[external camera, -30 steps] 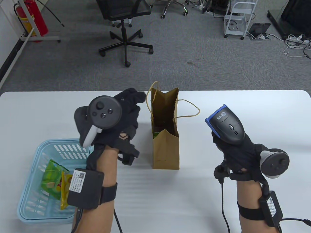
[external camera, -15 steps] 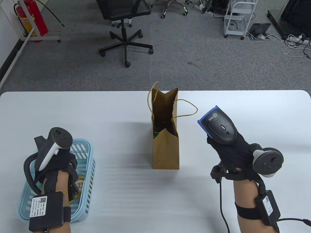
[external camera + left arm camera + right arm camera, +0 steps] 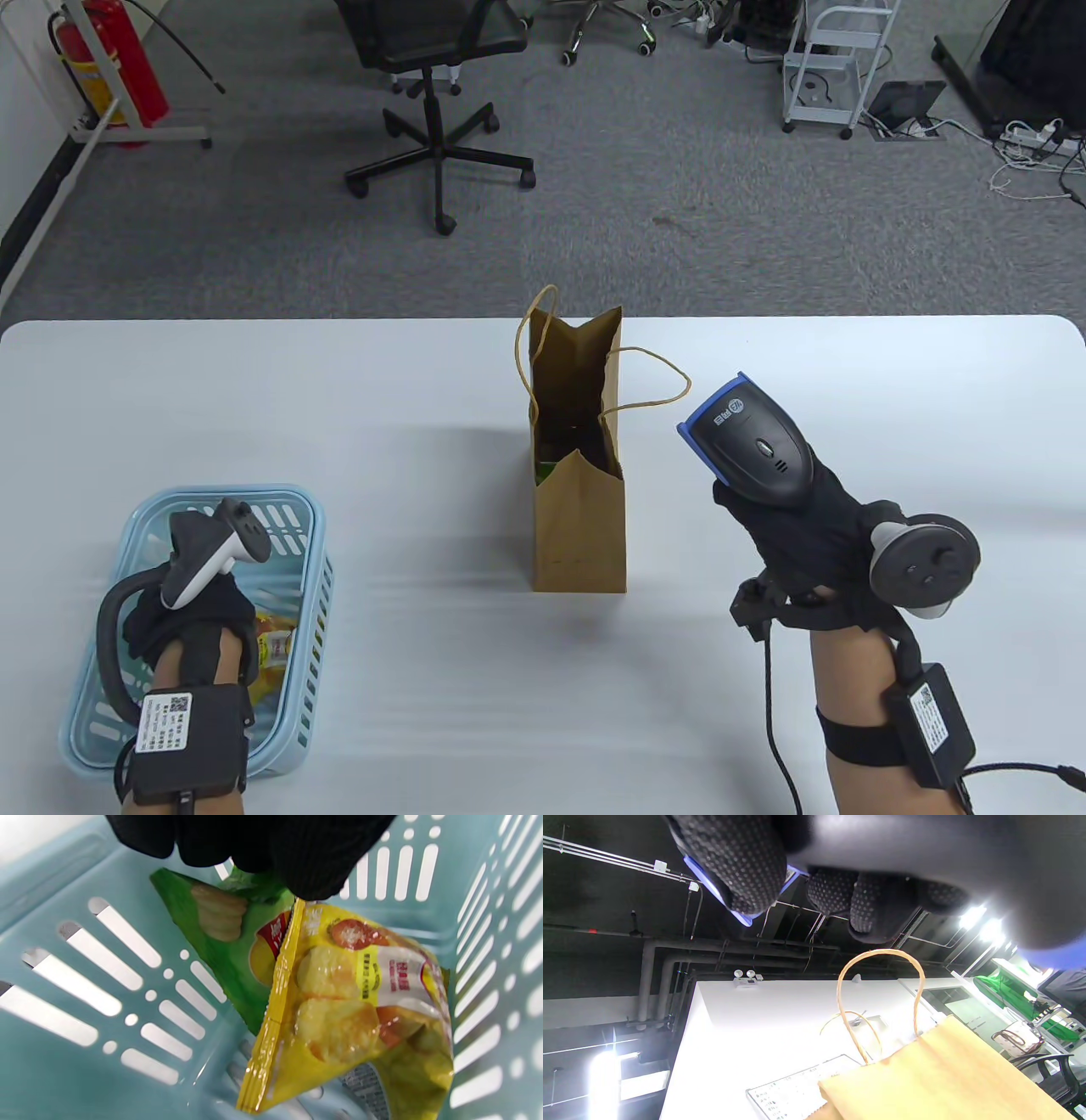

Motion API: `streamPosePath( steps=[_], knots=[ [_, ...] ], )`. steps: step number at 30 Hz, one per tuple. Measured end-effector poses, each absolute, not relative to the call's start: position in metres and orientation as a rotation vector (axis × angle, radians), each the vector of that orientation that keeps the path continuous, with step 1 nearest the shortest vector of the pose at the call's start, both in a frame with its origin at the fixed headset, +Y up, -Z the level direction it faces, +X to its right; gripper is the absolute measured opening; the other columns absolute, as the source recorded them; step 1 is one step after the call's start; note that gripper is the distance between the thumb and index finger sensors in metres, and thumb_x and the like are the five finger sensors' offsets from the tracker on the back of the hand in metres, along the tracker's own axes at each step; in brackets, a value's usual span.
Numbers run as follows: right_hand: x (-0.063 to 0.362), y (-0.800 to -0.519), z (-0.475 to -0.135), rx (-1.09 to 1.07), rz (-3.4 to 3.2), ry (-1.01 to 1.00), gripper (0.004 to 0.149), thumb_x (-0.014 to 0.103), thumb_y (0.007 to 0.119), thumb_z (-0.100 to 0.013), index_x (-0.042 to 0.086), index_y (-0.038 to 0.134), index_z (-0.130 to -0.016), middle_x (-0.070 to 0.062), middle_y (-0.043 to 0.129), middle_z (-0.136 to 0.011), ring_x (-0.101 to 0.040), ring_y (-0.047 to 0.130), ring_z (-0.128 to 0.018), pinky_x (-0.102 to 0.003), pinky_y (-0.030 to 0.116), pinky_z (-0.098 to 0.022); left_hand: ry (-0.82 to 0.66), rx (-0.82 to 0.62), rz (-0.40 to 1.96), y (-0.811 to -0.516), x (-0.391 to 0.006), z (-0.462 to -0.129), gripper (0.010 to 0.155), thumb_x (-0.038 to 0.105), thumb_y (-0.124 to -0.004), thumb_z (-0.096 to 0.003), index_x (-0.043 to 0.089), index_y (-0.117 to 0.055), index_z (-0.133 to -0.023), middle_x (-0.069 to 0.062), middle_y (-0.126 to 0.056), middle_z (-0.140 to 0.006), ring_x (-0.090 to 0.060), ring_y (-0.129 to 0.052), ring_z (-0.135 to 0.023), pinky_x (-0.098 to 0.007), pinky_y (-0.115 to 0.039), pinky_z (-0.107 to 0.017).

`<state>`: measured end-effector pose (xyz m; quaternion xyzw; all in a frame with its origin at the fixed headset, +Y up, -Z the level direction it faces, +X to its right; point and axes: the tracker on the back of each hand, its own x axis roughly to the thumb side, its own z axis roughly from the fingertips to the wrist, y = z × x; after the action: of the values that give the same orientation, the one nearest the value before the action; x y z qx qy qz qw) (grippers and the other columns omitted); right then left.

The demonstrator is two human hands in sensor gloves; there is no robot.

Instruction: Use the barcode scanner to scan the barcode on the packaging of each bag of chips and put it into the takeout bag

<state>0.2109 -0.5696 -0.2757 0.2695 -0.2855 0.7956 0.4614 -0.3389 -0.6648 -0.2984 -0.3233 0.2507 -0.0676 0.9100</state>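
My left hand [image 3: 195,615] reaches down into the light blue basket [image 3: 310,543]. In the left wrist view its fingertips [image 3: 322,870] pinch the top corner of a yellow bag of chips [image 3: 348,1005], which lies partly over a green bag of chips [image 3: 220,955]. A strip of the yellow bag [image 3: 273,645] shows beside my wrist in the table view. My right hand [image 3: 797,526] grips the black and blue barcode scanner [image 3: 755,441], its head pointing up-left toward the brown paper takeout bag [image 3: 579,526]. That bag stands upright and open, with something green [image 3: 545,467] inside.
The white table [image 3: 848,373] ends close behind the paper bag. The scanner's cable [image 3: 774,722] hangs down toward the table's front edge. An office chair [image 3: 433,51], a red fire extinguisher [image 3: 110,59] and a white cart [image 3: 836,68] stand on the floor beyond.
My left hand has moved from beside the paper bag's mouth down and left into the basket and onto the chips. My right hand with the scanner has drifted slightly left.
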Motion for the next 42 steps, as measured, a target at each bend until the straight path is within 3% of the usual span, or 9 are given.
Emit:
streamPosePath(
  steps=[4,13,20,25,35,42],
  knots=[
    [0.211,-0.569,-0.276,0.662,1.952,-0.698,0.059,0.035,0.084,-0.057,-0.003,0.066,-0.099,-0.020,0.087,-0.084,-0.036,0.101,-0.062,-0.056,0.084,-0.048,0.510,-0.688,-0.178,-0.672,-0.339,-0.299,0.071,0.019,-0.079,-0.0549,0.029,-0.044,-0.116,-0.010,-0.046,-0.120,-0.048,-0.048,-0.110,-0.066,-0.050,-0.076],
    [0.212,-0.569,-0.276,0.666,1.949,-0.698,0.059,0.035,0.084,-0.057,-0.003,0.066,-0.099,-0.020,0.087,-0.084,-0.036,0.101,-0.062,-0.056,0.084,-0.049,0.503,-0.696,-0.378,-0.689,-0.334,-0.297,0.083,0.017,-0.082,-0.0536,0.036,-0.028,-0.114,-0.002,-0.035,-0.119,-0.035,-0.058,-0.105,-0.061,-0.051,-0.079],
    [0.214,-0.569,-0.275,0.663,1.943,-0.700,0.059,0.035,0.084,-0.057,-0.003,0.067,-0.099,-0.020,0.087,-0.084,-0.036,0.101,-0.062,-0.056,0.084,-0.049,0.501,-0.631,-0.548,-0.703,-0.328,-0.301,0.085,0.018,-0.082,-0.0531,0.033,-0.024,-0.114,-0.004,-0.051,-0.108,-0.027,-0.073,-0.091,-0.054,-0.063,-0.076],
    [0.215,-0.569,-0.275,0.662,1.939,-0.699,0.059,0.035,0.084,-0.057,-0.003,0.066,-0.099,-0.020,0.087,-0.084,-0.036,0.101,-0.062,-0.056,0.084,-0.049,0.489,-0.587,-0.567,-0.699,-0.327,-0.303,0.083,0.018,-0.085,-0.0514,0.034,-0.032,-0.113,0.000,-0.066,-0.098,-0.022,-0.083,-0.083,-0.049,-0.071,-0.072],
    [0.217,-0.568,-0.275,0.657,1.931,-0.700,0.059,0.035,0.084,-0.057,-0.003,0.067,-0.099,-0.020,0.087,-0.084,-0.036,0.101,-0.062,-0.056,0.084,-0.049,0.519,-0.475,-0.418,-0.641,-0.326,-0.297,0.073,0.016,-0.085,-0.0507,0.039,-0.049,-0.110,0.005,-0.077,-0.093,-0.024,-0.087,-0.077,-0.049,-0.073,-0.068],
    [0.221,-0.565,-0.271,0.658,1.909,-0.709,0.059,0.035,0.084,-0.057,-0.003,0.066,-0.099,-0.020,0.087,-0.084,-0.036,0.101,-0.062,-0.056,0.084,-0.049,0.596,-0.248,-0.013,-0.569,-0.353,-0.274,0.066,0.015,-0.084,-0.0506,0.036,-0.060,-0.109,0.001,-0.079,-0.092,-0.027,-0.089,-0.074,-0.049,-0.076,-0.062]
  ],
)
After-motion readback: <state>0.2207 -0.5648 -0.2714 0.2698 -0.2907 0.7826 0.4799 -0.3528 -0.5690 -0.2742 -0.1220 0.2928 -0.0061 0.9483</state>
